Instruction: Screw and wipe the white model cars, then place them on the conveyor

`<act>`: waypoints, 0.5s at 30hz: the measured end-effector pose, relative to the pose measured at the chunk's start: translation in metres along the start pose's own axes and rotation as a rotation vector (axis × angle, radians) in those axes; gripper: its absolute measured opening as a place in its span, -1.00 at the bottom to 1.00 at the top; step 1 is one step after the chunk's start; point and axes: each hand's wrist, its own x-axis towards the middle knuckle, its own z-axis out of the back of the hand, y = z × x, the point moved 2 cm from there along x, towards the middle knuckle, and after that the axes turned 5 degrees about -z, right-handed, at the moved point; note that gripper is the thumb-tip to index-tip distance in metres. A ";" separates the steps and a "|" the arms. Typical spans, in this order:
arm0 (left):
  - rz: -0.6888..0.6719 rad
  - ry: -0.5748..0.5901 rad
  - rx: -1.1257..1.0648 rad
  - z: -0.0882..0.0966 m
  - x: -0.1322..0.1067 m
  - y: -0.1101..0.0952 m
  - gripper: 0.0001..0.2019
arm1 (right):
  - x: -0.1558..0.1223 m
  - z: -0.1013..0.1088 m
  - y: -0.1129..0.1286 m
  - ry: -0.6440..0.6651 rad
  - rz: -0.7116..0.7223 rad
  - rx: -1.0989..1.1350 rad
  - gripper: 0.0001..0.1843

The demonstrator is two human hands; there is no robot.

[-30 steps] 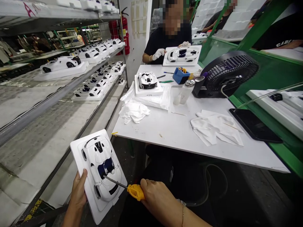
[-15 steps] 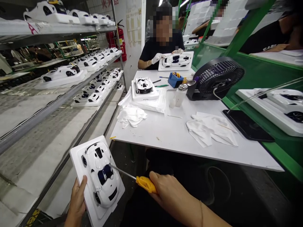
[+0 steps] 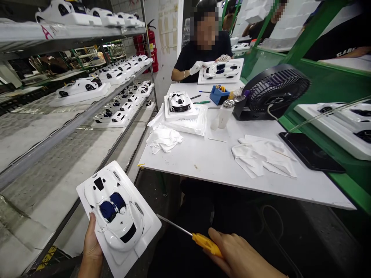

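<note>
My left hand [image 3: 92, 246] grips the near edge of a white foam tray [image 3: 145, 235], thumb on top. A white model car [image 3: 116, 210] with blue seats lies in the tray, tilted toward me. My right hand [image 3: 240, 256] is closed round the yellow handle of a screwdriver [image 3: 199, 240]. Its thin metal shaft points left, and the tip hangs in the air just right of the tray, apart from the car.
A white table [image 3: 208, 162] ahead carries white cloths [image 3: 262, 156], another model car on a tray [image 3: 180, 103], a small bottle [image 3: 224, 114], a black fan [image 3: 275, 90] and a dark tablet [image 3: 311, 152]. A gloved person [image 3: 203, 54] works opposite. Metal shelves [image 3: 72, 119] of model cars stand left.
The screwdriver tip has drawn back out of the car's cockpit to the right. My left hand has turned the tray so the car faces more to the left.
</note>
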 end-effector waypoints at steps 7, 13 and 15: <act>0.145 0.008 0.022 0.006 -0.006 0.001 -0.57 | 0.028 0.032 0.019 -0.021 0.024 -0.043 -0.95; 0.228 -0.023 0.125 0.011 -0.002 -0.006 -0.33 | 0.025 0.038 0.043 -0.034 0.088 -0.057 -0.88; 0.223 -0.044 0.146 0.014 0.001 -0.007 -0.29 | 0.017 0.028 0.047 0.006 0.120 -0.074 -0.84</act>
